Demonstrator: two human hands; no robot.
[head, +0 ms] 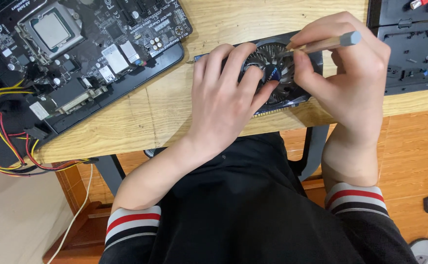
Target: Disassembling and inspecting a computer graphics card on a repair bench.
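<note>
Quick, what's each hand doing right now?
Left hand: open, fingers resting flat on the graphics card fan.
Right hand: closed around a small brush.

Graphics card (282,93) lies on table (175,98), right of motherboard (77,54).

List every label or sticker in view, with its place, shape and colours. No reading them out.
Round sticker: on the fan hub of the graphics card, between the left hand and right hand; dark blue, pale print.
Small white rectangular labels: on the motherboard, upper left.
No screens or packages.
</note>
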